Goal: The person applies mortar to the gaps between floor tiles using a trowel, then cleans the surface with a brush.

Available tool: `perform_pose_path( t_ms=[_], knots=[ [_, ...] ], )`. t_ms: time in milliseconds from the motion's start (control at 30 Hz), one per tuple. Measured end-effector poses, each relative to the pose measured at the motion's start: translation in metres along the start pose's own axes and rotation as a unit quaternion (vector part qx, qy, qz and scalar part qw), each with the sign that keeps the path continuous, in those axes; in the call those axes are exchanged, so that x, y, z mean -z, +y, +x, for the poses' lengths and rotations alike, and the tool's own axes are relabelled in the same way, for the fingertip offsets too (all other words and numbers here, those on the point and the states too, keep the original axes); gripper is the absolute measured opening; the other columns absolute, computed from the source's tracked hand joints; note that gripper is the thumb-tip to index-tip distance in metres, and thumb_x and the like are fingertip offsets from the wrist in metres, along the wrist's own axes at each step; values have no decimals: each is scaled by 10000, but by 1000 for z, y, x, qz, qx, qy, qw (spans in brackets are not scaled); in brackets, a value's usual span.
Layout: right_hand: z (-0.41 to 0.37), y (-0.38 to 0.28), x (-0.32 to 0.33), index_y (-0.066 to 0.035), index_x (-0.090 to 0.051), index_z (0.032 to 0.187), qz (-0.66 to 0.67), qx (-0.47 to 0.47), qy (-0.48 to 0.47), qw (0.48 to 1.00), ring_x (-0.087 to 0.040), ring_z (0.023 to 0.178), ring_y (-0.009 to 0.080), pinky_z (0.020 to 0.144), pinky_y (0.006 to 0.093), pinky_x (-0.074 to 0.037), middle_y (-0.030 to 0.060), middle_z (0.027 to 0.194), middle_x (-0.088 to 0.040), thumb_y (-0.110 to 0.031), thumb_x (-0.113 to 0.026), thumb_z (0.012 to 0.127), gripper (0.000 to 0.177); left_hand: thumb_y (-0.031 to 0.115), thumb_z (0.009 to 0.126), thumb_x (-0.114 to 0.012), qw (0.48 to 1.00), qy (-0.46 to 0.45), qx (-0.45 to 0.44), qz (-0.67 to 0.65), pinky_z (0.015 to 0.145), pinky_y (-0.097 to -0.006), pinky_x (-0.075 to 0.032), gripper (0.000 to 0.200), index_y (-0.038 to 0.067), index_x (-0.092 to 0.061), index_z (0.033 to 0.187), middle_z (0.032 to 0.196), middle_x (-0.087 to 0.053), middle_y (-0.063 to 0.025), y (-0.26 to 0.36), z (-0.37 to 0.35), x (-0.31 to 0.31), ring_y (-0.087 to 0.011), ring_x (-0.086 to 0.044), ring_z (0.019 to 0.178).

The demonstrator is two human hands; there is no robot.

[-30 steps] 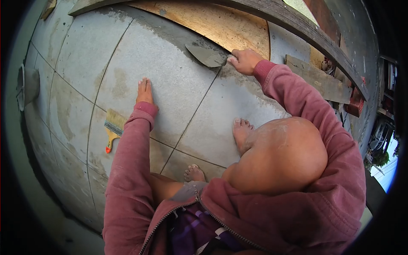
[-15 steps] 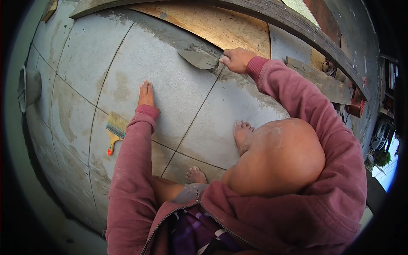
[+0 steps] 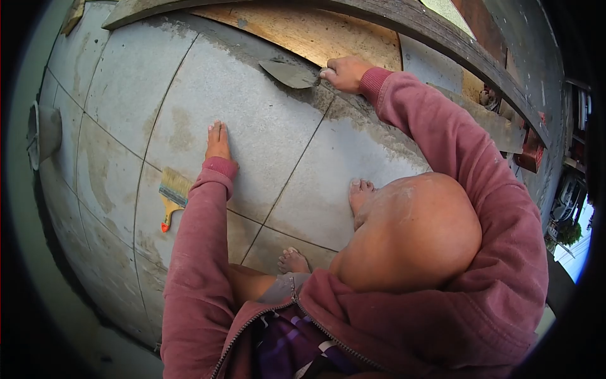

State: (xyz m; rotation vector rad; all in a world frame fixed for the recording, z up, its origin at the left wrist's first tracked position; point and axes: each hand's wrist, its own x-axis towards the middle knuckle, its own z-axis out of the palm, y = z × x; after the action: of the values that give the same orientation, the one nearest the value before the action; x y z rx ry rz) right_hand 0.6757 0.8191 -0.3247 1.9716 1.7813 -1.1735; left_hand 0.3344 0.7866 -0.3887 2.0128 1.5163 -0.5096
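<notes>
My right hand (image 3: 346, 74) is closed around the handle of a trowel (image 3: 289, 74). The trowel's pointed blade lies over a strip of wet grey mortar (image 3: 243, 47) along the far edge of the floor tiles (image 3: 252, 139). Most of the handle is hidden in my fist. My left hand (image 3: 218, 140) rests flat on a tile, fingers stretched out, with nothing in it. Beside my left forearm, a paintbrush (image 3: 172, 194) with pale bristles and a yellow handle lies on the tiles.
Past the mortar strip lies a plywood sheet (image 3: 315, 35), with a long wooden beam (image 3: 435, 31) crossing over it. A grey bucket (image 3: 45, 131) lies tipped at the far left. Boards (image 3: 489, 120) lie to the right. My bare feet (image 3: 293, 260) are on the tiles.
The trowel and my right hand have moved slightly away from me and to the left, along the mortar. My left hand stays in place on the tile.
</notes>
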Motion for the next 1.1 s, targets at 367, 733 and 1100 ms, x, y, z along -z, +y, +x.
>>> perform_pose_path(
  t_ms=[367,733,1100],
  knots=[
    [-10,-24,-10,-27,-561,1110,-25,12,-28,999,-518,1081,331,924,422,-394,204,1120,-563,-408,-390,882,475,-13,547,-724,1000,2,-2,0,1100,-338,-195,982,24,-195,1374,1446,-168,-140,-2,0,-3,-320,-145,1346],
    [12,-25,-11,-47,-535,1164,0,13,-22,1000,-482,1139,307,951,426,-374,178,1196,-528,-407,-397,881,478,-20,566,-705,1000,-9,9,2,1102,-358,-186,954,21,-198,1373,1447,-168,-133,-1,0,-4,-323,-144,1346],
    [21,-29,-7,1,-566,1051,-23,57,25,998,-553,1009,339,875,425,-420,217,1036,-593,-410,-387,894,475,-22,570,-696,1000,-3,3,14,1097,-367,-191,942,23,-204,1372,1441,-172,-150,0,2,-2,-330,-149,1345]
  ],
)
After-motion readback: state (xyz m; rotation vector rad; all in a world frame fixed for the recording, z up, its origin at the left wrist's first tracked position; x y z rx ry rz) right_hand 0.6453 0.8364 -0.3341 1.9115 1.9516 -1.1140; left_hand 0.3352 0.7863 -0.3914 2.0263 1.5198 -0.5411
